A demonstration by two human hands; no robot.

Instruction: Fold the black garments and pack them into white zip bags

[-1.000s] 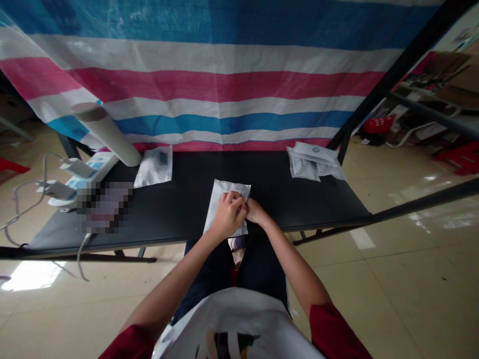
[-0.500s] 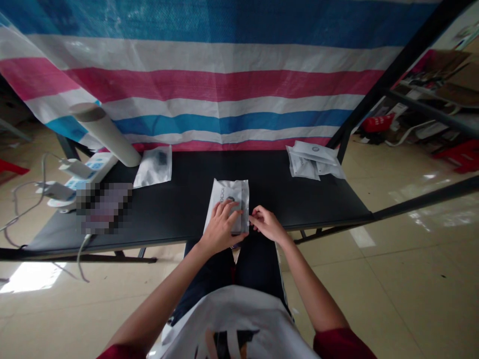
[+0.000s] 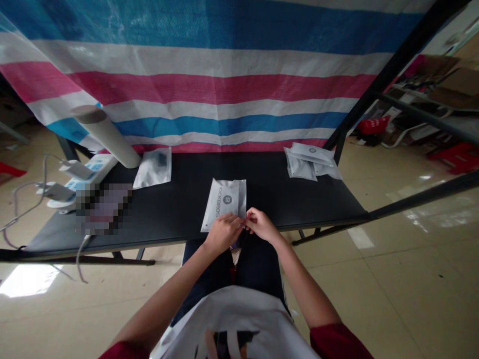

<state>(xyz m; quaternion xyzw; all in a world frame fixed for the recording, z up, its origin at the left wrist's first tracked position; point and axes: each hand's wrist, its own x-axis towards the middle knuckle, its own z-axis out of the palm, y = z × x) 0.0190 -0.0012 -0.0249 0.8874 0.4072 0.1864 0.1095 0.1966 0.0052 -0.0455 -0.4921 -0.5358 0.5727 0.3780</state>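
A pale zip bag (image 3: 225,197) with dark lettering and a round logo lies on the black table at its front middle. Over the bag's near right corner, my left hand (image 3: 223,233) is closed, its fingers curled and pinching the edge. My right hand (image 3: 262,227) meets it there, thumb and forefinger pinched at the same corner. Fingertips of both hands almost touch and hide the bit of edge between them. The bag's far part and printed face are uncovered.
Several similar bags (image 3: 310,160) are piled at the back right. Another bag (image 3: 153,167) with something dark inside lies back left, beside a leaning white bottle (image 3: 108,137). A power strip (image 3: 93,172) with plugged chargers and a blurred-out device (image 3: 105,208) occupy the left end.
My left hand has slid off the bag's printed middle toward its near right corner, fingers now curled. My right hand has moved slightly left to meet it.
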